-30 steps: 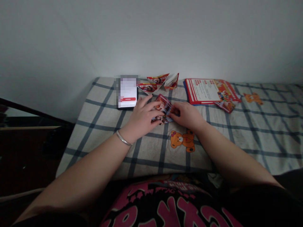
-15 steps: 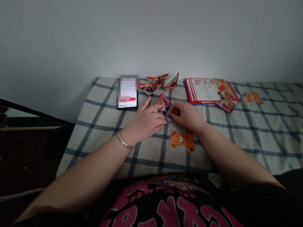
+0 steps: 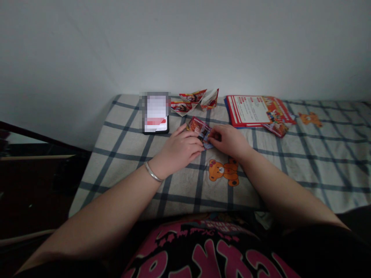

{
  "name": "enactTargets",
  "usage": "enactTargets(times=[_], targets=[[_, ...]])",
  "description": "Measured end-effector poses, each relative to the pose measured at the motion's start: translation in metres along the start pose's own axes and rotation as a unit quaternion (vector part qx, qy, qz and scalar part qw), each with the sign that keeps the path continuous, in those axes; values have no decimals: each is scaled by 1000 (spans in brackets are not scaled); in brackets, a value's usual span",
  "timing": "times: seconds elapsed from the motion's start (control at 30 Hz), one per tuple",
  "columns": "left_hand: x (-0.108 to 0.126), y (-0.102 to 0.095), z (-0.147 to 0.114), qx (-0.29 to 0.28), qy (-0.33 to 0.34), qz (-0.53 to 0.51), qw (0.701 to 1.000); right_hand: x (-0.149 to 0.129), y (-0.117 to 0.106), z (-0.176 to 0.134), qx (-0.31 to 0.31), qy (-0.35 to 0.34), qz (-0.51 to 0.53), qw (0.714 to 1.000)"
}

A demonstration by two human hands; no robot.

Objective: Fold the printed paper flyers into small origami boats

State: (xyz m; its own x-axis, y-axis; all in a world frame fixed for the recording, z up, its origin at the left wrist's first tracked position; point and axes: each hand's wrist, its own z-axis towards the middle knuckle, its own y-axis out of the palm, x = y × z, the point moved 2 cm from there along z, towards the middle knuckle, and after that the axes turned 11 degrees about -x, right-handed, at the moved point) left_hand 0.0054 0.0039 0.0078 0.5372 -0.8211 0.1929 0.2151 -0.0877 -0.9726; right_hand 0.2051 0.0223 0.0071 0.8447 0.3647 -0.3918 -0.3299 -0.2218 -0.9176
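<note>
A printed sheet of paper [image 3: 198,126] in red and purple lies on the checked cloth between my hands. My left hand [image 3: 183,150] rests over its lower left part, fingers stretched out flat and thumb at its left edge. On the other side my right hand [image 3: 232,142] is curled, with thumb and fingertips pinched at the sheet's right edge. The fingers of both hands hide the lower part of the paper, so I cannot tell how it is folded there.
Several folded red paper pieces [image 3: 194,101] stand near the wall. A lit phone [image 3: 156,116], partly blurred, lies left of them. To the right is a stack of red-bordered printed sheets [image 3: 249,110], with another small printed piece [image 3: 275,130] at its front edge. The checked cloth [image 3: 174,193] covers the surface.
The sheet has turned slightly and more of its printed face shows. My left thumb has come down closer to the other fingers. My right hand stays nearly where it was.
</note>
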Motion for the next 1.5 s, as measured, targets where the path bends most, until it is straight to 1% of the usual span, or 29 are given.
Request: enactTargets(times=[0.33, 0.5, 0.6, 0.63, 0.67, 0.7, 0.77, 0.83, 1.0, 1.13, 1.27, 1.37, 1.43, 1.5], targets=[[4, 4, 1, -10, -4, -3, 1000, 2, 2, 1, 10, 2, -8, 1000], [8, 0, 1, 1, -6, 7, 1000, 1, 0, 2, 20, -21, -5, 1000], [9, 0, 2, 12, -11, 15, 1000, -1, -9, 0, -12, -68, -10, 998], [9, 1, 2, 15, -11, 18, 1000, -3, -12, -2, -37, -102, -22, 994], [10, 1, 3, 19, -12, 21, 1000, -5, -15, -4, -60, -141, -44, 987], [10, 2, 3, 23, -14, 24, 999, -7, -18, -7, -77, -164, -72, 981], [10, 2, 4, 25, -17, 28, 999, -9, -21, -12, -89, -183, -124, 971], [9, 2, 3, 23, -16, 24, 999, -9, -21, -17, -79, -180, -151, 969], [5, 1, 0, 8, -6, 15, 1000, -4, -11, -22, -28, -197, -167, 966], [-1, 4, 0, 26, -16, 40, 999, 0, -4, -19, 18, -192, -184, 964], [-1, 4, 1, 37, -24, 37, 998, 4, 0, -13, 42, -190, -155, 969], [1, -2, 0, 65, -39, 36, 996, 6, 0, -11, 48, -201, -144, 968], [1, -8, -2, 93, -64, 36, 993, 6, 0, -12, 54, -207, -144, 966], [0, -11, -4, 110, -80, 33, 990, 5, 0, -13, 56, -207, -142, 966]])
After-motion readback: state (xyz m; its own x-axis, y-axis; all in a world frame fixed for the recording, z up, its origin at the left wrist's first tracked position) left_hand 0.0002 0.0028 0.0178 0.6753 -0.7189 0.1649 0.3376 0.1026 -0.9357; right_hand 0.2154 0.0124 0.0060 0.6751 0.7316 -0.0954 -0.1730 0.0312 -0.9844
